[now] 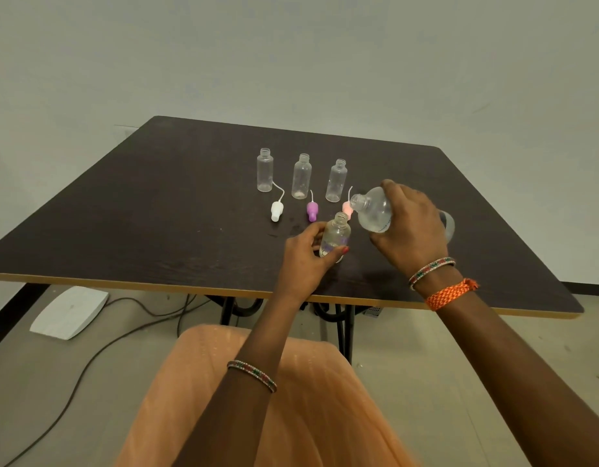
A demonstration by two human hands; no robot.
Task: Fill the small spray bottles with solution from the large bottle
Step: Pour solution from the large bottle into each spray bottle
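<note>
My right hand (411, 227) grips the large clear bottle (372, 210), tilted with its open mouth pointing left, just above and right of a small bottle's neck. My left hand (308, 254) holds that small clear bottle (337, 234) upright on the dark table (156, 214). No stream of liquid is visible between them. Three more small clear bottles (265, 170) (301, 176) (337, 181) stand uncapped in a row behind. In front of them lie spray tops with tubes: white (277, 210), purple (312, 210), and pink (347, 207), the pink one partly hidden.
The table's front edge (123, 284) runs just behind my lap. On the floor to the left lie a white flat device (69, 311) and cables (123, 335). A plain wall stands behind the table.
</note>
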